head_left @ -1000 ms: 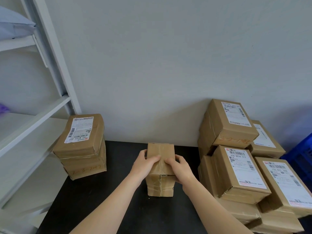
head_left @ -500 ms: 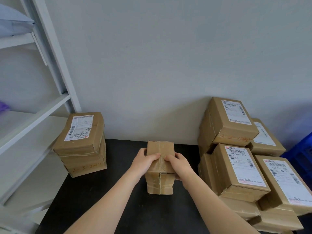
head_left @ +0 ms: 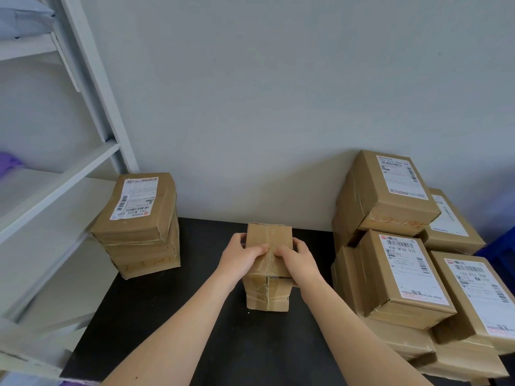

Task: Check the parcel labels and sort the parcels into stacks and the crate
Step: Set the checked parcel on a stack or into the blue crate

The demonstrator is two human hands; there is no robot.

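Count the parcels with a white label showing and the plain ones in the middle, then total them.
Parcels showing a label: 5, left stack top parcel, right pile top parcel, rear parcel, middle parcel, front parcel.
Plain centre parcels: 2, upper parcel, lower parcel.
Total: 7; buried ones uncountable.

soft, even, rather cool light fills the room; the wall reads flat grey with only faint shadow beside the right parcels. the shelf frame at the left leans and bows with the wide lens, and the edges look slightly soft while the middle is sharp.
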